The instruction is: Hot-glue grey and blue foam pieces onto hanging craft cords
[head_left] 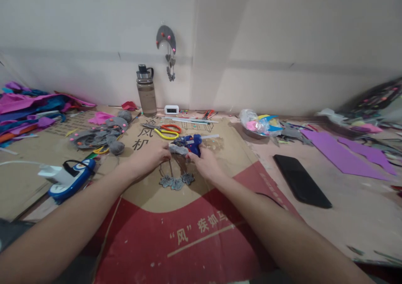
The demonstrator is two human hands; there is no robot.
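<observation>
My left hand [158, 152] pinches the left end of a grey felt piece [178, 150] held just above the cardboard. Cords hang from that piece to several grey felt flower shapes [176, 184], which lie on the cardboard nearer to me. My right hand [205, 162] is closed round the handle of a blue glue gun [190, 141]. Its nozzle points left, behind the felt, and a pale glue stick [211, 136] sticks out at its back. My right thumb is by the felt's right end; whether it presses on it I cannot tell. Yellow-and-orange-handled scissors [166, 131] lie just beyond my left hand.
Under my hands lies a printed cardboard sheet [150, 229]. Left are a blue power strip [73, 183], grey felt pieces with yarn balls [117, 147] and coloured felt [31, 104]. A bottle [146, 93] and small clock [171, 109] stand behind; right lies a phone [301, 181].
</observation>
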